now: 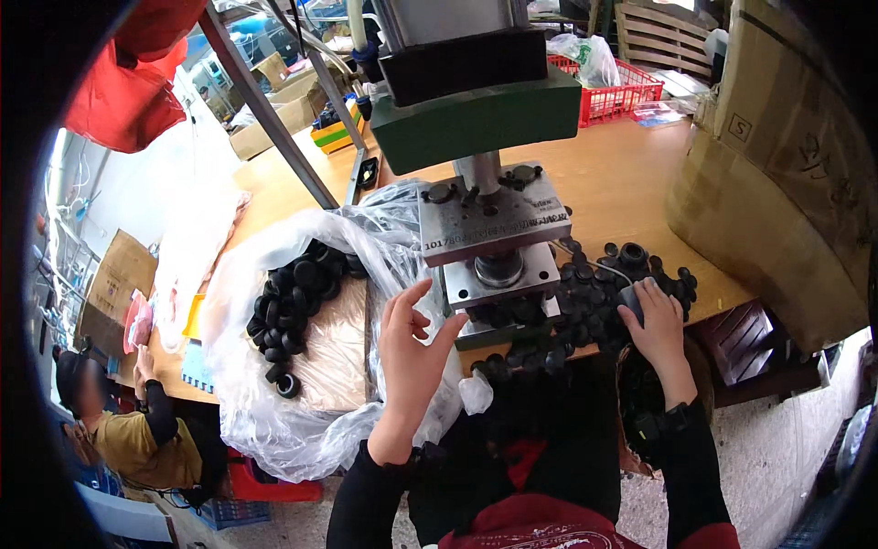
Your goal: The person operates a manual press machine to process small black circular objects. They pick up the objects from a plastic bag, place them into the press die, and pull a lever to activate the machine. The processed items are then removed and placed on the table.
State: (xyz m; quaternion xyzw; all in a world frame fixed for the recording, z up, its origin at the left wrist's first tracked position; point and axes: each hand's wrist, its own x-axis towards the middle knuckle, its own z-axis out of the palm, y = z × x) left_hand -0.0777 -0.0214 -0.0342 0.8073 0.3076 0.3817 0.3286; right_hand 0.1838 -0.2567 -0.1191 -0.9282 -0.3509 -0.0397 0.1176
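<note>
My left hand (409, 352) is raised in front of the press, fingers and thumb apart, with nothing in it. Close to its fingertips stands the lower steel die block (465, 291), with a round dark part (498, 267) seated on top. Above that hangs the upper die plate (494, 220), apart from the lower block. My right hand (657, 331) curls over a grey, mouse-shaped device (630, 296), from which a thin cable runs toward the press. Around this device lie many small black round pieces (585, 306); their exact kind is hard to make out.
Left of the press, black ring-like parts (297, 297) lie on a carton in a clear plastic bag (247, 403). A tall cardboard box (768, 183) stands at the right, a red basket (631, 91) behind. Another person (146, 430) sits at the far left.
</note>
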